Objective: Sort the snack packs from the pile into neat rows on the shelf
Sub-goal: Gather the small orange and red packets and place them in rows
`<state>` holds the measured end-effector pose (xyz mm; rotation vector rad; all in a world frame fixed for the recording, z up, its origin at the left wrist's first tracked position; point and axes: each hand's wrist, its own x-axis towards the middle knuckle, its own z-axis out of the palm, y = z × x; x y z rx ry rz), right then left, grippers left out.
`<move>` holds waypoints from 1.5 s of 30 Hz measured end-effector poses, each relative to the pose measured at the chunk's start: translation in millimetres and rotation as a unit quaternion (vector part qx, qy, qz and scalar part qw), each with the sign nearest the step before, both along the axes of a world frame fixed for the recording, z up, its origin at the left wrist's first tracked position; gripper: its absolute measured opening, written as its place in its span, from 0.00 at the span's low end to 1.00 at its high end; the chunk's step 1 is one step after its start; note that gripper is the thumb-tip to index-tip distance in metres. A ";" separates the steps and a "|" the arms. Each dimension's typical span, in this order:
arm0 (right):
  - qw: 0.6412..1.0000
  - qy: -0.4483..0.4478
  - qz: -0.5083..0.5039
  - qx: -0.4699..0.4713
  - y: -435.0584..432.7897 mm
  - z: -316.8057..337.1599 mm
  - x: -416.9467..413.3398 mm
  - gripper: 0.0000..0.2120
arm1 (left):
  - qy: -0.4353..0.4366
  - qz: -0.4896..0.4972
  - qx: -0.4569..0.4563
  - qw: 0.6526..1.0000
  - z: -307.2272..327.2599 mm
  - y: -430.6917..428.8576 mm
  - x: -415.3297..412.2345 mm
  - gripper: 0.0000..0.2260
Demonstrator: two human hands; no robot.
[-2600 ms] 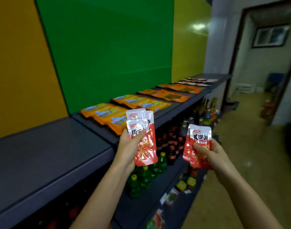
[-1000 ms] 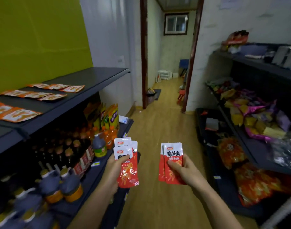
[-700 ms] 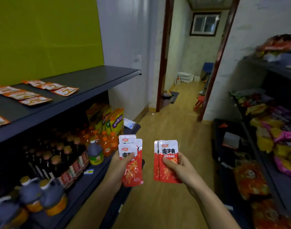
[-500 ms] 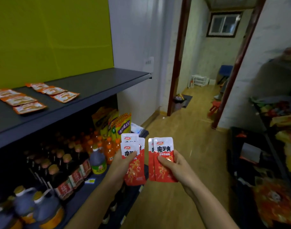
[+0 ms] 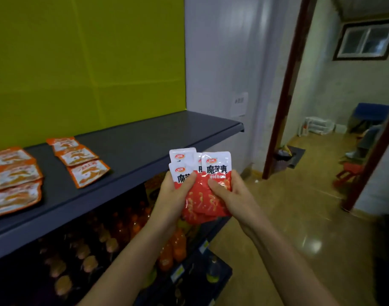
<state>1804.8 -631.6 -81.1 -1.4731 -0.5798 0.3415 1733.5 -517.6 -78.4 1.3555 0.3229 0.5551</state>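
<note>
Several red-and-white snack packs (image 5: 202, 202) are bunched together in front of me, just off the front edge of the dark grey shelf (image 5: 149, 138). My left hand (image 5: 173, 195) grips the left packs with the thumb across their fronts. My right hand (image 5: 228, 193) grips the right packs, which overlap the left ones. On the shelf to the left lie two rows of orange-and-white packs, a near row (image 5: 80, 160) and one at the frame's left edge (image 5: 14, 180). The shelf's right end is bare.
Below the shelf stand rows of orange drink bottles (image 5: 173, 246) and dark bottles. A yellow-green panel (image 5: 85, 62) backs the shelf. To the right a brown-framed doorway (image 5: 284, 89) opens onto a room with a wooden floor.
The view has swung left toward the shelf end. My two hands have come together, so the two separate bunches of red packs now overlap as one.
</note>
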 end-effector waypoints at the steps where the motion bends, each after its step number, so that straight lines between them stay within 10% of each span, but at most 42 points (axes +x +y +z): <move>1: 1.000 -0.012 0.018 -0.002 10.3 5.3 8.6 0.12 | -0.006 0.015 0.008 1.000 4.3 7.3 5.2 0.15; 11: 0.976 -0.154 0.141 -0.060 120.7 36.3 96.7 0.10 | -0.042 0.242 0.006 0.969 33.7 83.6 56.0 0.14; 18: 0.972 -0.059 0.224 -0.042 193.7 55.9 162.8 0.04 | -0.033 0.388 -0.007 0.921 53.2 123.9 71.2 0.13; 45: 0.860 -0.388 0.188 -0.274 391.0 37.5 158.8 0.21 | 0.044 0.509 0.018 0.860 88.4 187.6 7.8 0.09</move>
